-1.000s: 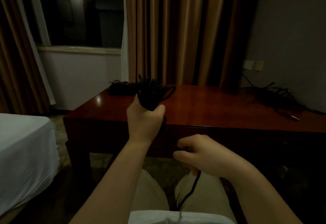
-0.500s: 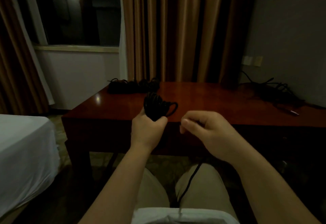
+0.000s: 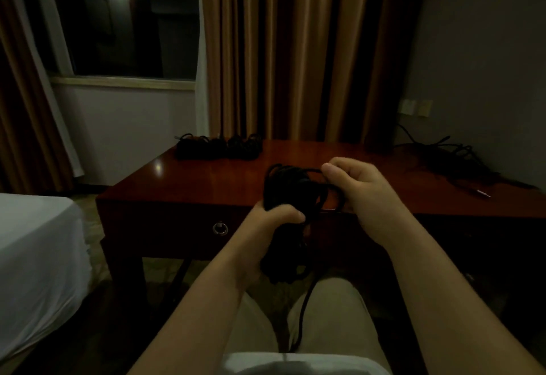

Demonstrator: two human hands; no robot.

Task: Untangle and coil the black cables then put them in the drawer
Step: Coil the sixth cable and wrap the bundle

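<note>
I held the black cable coil point(image 3: 288, 197) in front of me, over my lap and just in front of the desk point(image 3: 206, 179). My left hand point(image 3: 266, 227) was wrapped tight around the middle of the coil. The coil stood up and down, so its long way ran from 12 o'clock to 6 o'clock through my fist. Loops stuck out above my fingers and more hung below.

My right hand point(image 3: 363, 191) was at about 2 o'clock from my left hand, very near it. Its fingers were curled and pinched a strand at the top of the coil. A loose tail point(image 3: 302, 312) of cable dropped down at 6 o'clock between my knees. I think the next wrap had to go from that right hand over the top loops, so the right hand was the one to move.

The cable looked thin, soft and bendy, dull black. The desk was hard, shiny red-brown wood. Its drawer point(image 3: 177, 227) had a small round metal pull point(image 3: 220, 228), at about 9 o'clock from my left hand, and it looked closed.

Coiled bundles point(image 3: 218, 147) sat on the desk at 11 o'clock. A messy pile of cables point(image 3: 446, 161) lay at 2 o'clock.
</note>
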